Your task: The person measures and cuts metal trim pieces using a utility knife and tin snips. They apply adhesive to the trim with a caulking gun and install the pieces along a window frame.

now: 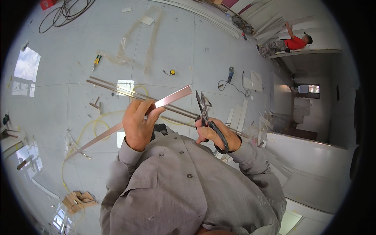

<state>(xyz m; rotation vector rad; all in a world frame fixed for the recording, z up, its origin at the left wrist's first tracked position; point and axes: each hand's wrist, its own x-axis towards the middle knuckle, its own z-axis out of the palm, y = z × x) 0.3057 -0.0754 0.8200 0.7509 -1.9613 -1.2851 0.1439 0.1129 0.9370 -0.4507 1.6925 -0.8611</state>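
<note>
Right now I see my left hand clamped around a long metal angle strip, gripping it near the middle so that its shiny end points up to the right and its other end slopes down to the left toward the floor. My right hand is closed on the black handles of a pair of tin snips, blades pointing up and slightly parted, their tips just right of the strip's raised end but not touching it. Both hands sit apart, above my grey buttoned shirt. Beyond them on the pale floor lie more long metal strips, a yellow cord, and farther off a yellow tape measure and a power tool with its cable. Far right, a person in a red shirt works at the white wall panels.
</note>
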